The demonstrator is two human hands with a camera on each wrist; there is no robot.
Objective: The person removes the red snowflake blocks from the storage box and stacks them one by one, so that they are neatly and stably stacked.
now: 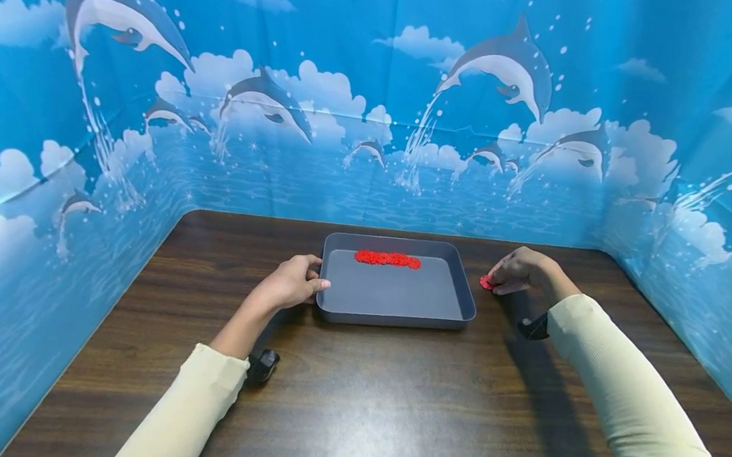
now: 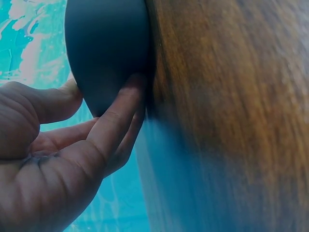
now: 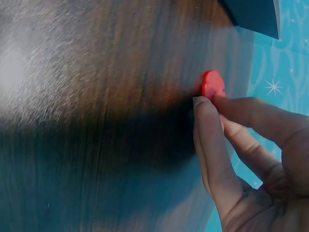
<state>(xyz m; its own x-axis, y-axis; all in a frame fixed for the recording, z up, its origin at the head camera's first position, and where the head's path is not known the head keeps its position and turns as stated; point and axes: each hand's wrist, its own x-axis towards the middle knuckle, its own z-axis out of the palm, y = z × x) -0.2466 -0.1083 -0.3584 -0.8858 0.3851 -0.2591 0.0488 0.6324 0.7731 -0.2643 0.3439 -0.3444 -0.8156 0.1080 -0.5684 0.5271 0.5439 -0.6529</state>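
A dark grey baking tray lies on the wooden table, and a row of overlapping red scalloped discs rests inside near its far wall. My left hand grips the tray's left side, thumb over the rim and fingers against the outer wall, as the left wrist view also shows. To the right of the tray, my right hand pinches a red scalloped disc between thumb and fingers, low over the tabletop. Part of that disc is hidden by the fingertips.
The brown wood-grain table runs back to a blue curtain printed with dolphins, which hangs along the rear and both sides. A black wrist strap mount is under the left sleeve and another black mount under the right.
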